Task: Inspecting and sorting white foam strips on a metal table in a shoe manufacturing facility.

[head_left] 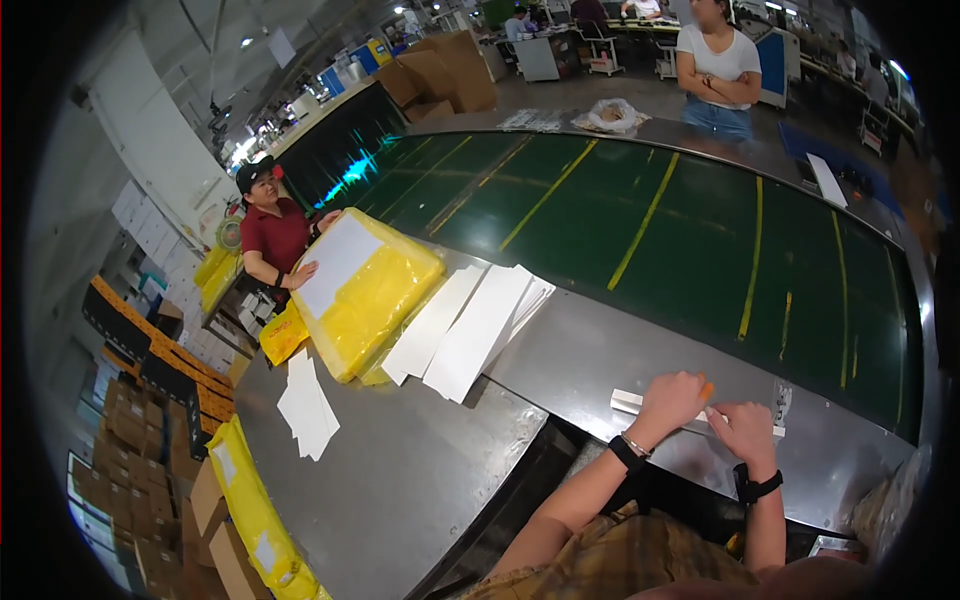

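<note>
A narrow white strip (627, 401), probably folded card, lies on the metal table edge in front of me. My left hand (672, 402) is closed over its middle, with something orange at a fingertip. Beside it my right hand (745, 430) is closed on the strip's right part, thumb toward the left hand. Both hands cover much of the strip, and some fingertips are hidden. To the left, several flat white sheets (482, 325) lie fanned on the table, with more white pieces (308, 405) farther left.
A green conveyor belt (560, 225) with yellow lines runs beyond the metal table (400, 470). A co-worker in a red shirt (275, 235) rests hands on a large yellow plastic-wrapped package (375, 300). Another person in white (718, 65) stands across the belt. Cartons (135, 440) are stacked at left.
</note>
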`<state>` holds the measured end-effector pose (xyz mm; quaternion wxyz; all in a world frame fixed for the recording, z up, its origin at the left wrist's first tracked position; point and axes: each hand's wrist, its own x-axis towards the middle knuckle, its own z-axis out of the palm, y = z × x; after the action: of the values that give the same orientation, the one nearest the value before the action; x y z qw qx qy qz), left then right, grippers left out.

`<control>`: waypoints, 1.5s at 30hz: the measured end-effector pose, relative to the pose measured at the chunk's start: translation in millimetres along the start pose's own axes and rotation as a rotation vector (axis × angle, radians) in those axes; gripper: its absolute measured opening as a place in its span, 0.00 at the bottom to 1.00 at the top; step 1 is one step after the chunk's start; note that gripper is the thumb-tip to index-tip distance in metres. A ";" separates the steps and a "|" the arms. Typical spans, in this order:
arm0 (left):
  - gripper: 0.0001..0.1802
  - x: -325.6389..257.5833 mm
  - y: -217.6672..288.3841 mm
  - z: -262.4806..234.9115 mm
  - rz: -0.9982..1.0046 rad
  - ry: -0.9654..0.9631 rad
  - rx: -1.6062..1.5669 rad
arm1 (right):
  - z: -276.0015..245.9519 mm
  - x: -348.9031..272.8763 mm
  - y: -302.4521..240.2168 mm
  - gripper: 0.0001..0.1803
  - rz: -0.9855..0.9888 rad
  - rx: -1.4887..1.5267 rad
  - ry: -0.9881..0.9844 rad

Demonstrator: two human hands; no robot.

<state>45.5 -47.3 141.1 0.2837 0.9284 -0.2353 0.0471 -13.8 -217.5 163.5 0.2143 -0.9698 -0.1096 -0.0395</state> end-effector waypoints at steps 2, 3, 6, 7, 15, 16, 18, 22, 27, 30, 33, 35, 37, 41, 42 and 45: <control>0.15 1.0 1.0 -1.4 -0.006 -0.003 0.003 | -0.9 2.9 0.8 0.17 -0.012 0.006 0.006; 0.15 2.2 2.8 -1.3 -0.006 0.001 0.003 | -2.5 3.1 1.9 0.17 -0.026 0.006 0.019; 0.15 1.3 6.3 0.3 -0.006 -0.008 -0.021 | 0.1 -2.1 5.3 0.18 0.006 -0.024 0.025; 0.15 1.5 6.0 0.7 0.001 -0.020 -0.027 | 0.5 -2.4 5.5 0.18 0.021 -0.025 0.024; 0.12 -12.8 -0.6 -3.3 0.091 0.131 -0.039 | 5.8 -4.1 4.0 0.24 0.006 -0.100 -0.026; 0.13 -16.3 -2.2 -5.1 0.104 0.193 -0.023 | 2.8 -5.8 2.7 0.24 0.052 -0.094 -0.030; 0.13 -22.9 -9.8 -7.2 0.070 0.270 0.020 | 2.7 -7.1 2.0 0.23 -0.020 -0.093 -0.008; 0.11 -33.4 -38.9 -18.9 -0.051 0.383 -0.006 | 9.9 -6.0 15.4 0.23 -0.072 -0.080 0.101; 0.16 -58.3 -64.2 -51.5 -0.413 0.524 -0.567 | 7.2 -0.7 19.8 0.21 -0.076 -0.045 0.087; 0.16 -72.8 -79.3 -46.4 -0.608 0.583 -0.837 | 8.8 0.8 20.2 0.18 -0.074 -0.039 0.044; 0.19 -87.8 -73.2 -33.3 -0.739 0.502 -0.987 | 13.7 -4.0 17.4 0.17 -0.096 -0.024 0.100; 0.22 -90.1 -63.4 -31.4 -0.720 0.450 -1.067 | 15.3 -0.4 12.8 0.16 -0.086 -0.010 0.137; 0.22 -91.4 -60.7 -19.0 -0.639 0.411 -1.044 | 10.5 -3.1 7.7 0.14 -0.050 -0.017 0.105; 0.21 -80.6 -62.1 -2.6 -0.606 0.392 -1.108 | 5.2 -5.3 5.4 0.14 -0.064 0.048 0.131; 0.20 -79.3 -62.1 -1.1 -0.642 0.391 -1.162 | 1.8 -6.1 3.3 0.14 -0.031 0.019 0.085; 0.25 -83.2 -60.5 0.7 -0.597 0.337 -1.051 | -9.3 -8.3 1.9 0.15 0.011 -0.041 0.000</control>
<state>-0.1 30.5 91.6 0.7362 0.6705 0.0905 -0.0106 -21.7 -224.8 170.2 0.1945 -0.9746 -0.1033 -0.0404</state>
